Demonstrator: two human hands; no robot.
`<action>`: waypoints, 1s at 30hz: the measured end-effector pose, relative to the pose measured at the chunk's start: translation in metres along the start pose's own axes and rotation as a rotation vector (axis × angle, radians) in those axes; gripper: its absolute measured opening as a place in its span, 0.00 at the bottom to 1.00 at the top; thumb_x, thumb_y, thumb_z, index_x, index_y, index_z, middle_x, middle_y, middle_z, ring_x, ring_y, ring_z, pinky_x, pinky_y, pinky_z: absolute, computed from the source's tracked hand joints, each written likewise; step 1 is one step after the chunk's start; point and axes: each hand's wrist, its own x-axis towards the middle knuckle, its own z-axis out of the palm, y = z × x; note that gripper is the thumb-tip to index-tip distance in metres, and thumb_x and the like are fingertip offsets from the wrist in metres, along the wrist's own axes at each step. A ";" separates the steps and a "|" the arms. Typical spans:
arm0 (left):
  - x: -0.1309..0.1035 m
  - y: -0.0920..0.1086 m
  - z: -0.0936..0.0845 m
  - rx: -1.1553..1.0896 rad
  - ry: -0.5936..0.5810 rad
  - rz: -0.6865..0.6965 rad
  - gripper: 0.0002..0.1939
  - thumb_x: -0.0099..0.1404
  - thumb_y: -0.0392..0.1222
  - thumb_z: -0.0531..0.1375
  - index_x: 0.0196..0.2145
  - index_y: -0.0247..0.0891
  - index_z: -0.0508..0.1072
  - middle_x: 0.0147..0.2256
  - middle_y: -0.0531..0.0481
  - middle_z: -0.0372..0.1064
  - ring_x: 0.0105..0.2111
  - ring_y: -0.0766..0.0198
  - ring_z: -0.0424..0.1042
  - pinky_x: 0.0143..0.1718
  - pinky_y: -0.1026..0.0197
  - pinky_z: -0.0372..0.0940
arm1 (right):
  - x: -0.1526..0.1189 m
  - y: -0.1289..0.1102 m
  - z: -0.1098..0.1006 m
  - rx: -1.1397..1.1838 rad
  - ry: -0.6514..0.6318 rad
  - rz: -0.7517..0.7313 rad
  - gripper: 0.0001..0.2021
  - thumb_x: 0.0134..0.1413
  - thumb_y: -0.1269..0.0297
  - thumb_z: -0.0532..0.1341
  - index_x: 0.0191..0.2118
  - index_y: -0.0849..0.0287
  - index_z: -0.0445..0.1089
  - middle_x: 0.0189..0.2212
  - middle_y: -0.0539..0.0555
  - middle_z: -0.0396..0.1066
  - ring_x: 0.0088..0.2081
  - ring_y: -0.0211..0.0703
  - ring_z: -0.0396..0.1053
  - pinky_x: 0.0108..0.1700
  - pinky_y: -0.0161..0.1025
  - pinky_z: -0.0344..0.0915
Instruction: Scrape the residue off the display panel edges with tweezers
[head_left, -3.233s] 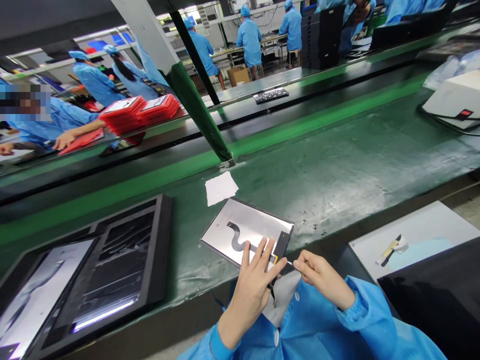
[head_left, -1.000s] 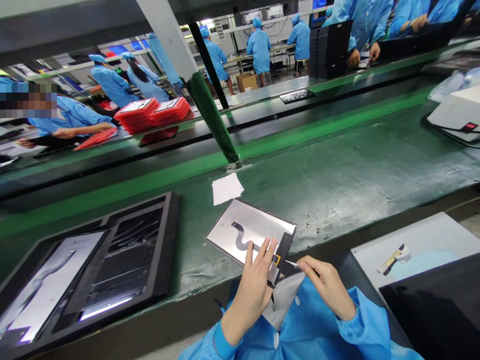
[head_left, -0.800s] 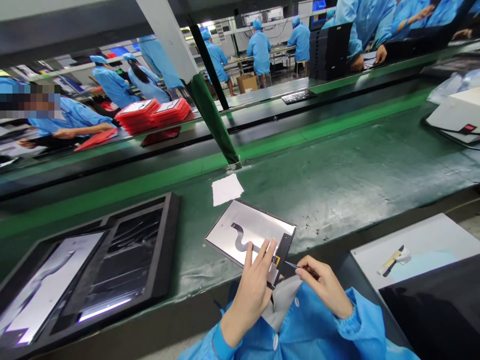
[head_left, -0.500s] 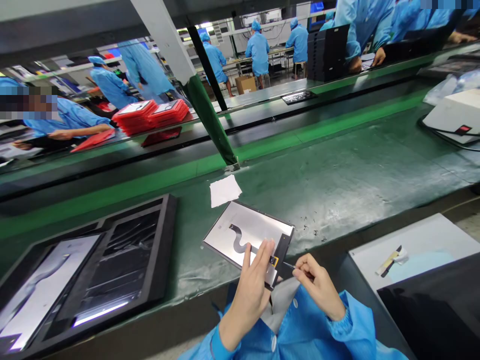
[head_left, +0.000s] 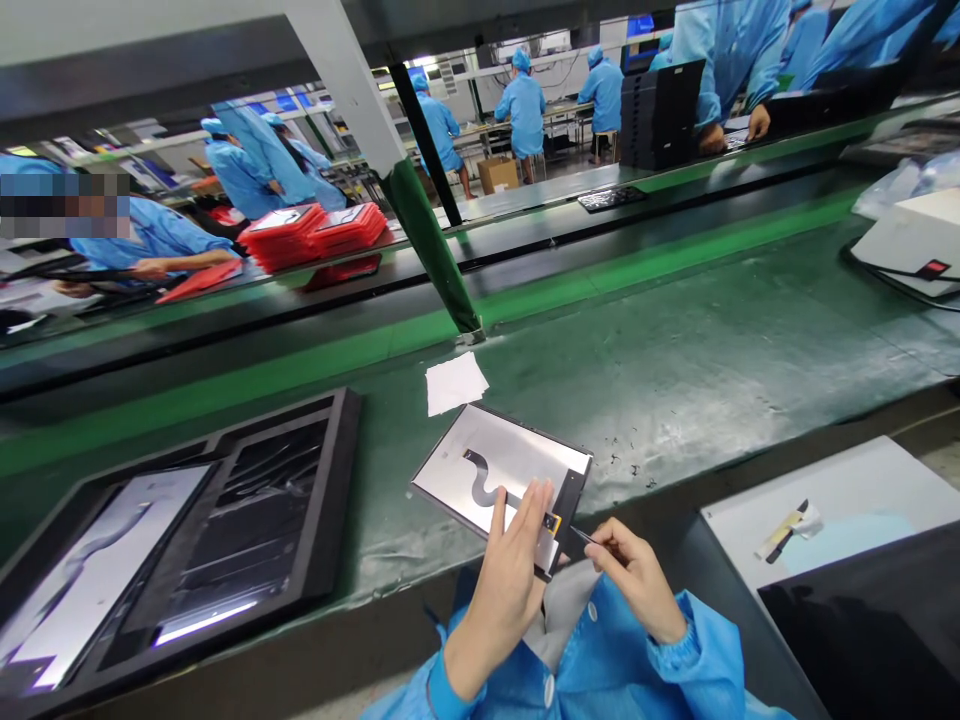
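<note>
A display panel (head_left: 442, 465), silvery back up with a black border, lies at a slant over the front edge of the bench. A grey curved flex cable (head_left: 481, 485) runs across its back to a yellow-edged connector (head_left: 553, 522). My left hand (head_left: 510, 560) holds the panel's near side, fingers laid along the back beside the cable; a bit of skin shows below the panel's edge. My right hand (head_left: 634, 575) is closed, thumb and fingers pinching a thin pointed tool (head_left: 582, 536), perhaps tweezers. Its tip is by the panel's black strip near the connector; contact cannot be made out.
White paper sheets (head_left: 456, 383) lie behind the panel. At left, a black foam tray (head_left: 341, 480) holds another panel (head_left: 112, 560). A white board (head_left: 862, 480) with tape scraps is at right. A green post (head_left: 431, 250) rises from the bench; co-workers (head_left: 521, 105) sit beyond.
The whole view has shifted slightly. My hands keep nearly the same place on the panel, and the tool tilts a little more steeply beside the black strip.
</note>
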 end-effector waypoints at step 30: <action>0.002 0.001 -0.003 0.072 -0.025 -0.004 0.38 0.71 0.26 0.48 0.72 0.34 0.34 0.67 0.37 0.55 0.70 0.54 0.48 0.69 0.37 0.37 | -0.012 -0.015 -0.007 -0.243 0.068 -0.157 0.15 0.67 0.52 0.54 0.34 0.56 0.69 0.25 0.48 0.69 0.26 0.39 0.68 0.29 0.32 0.61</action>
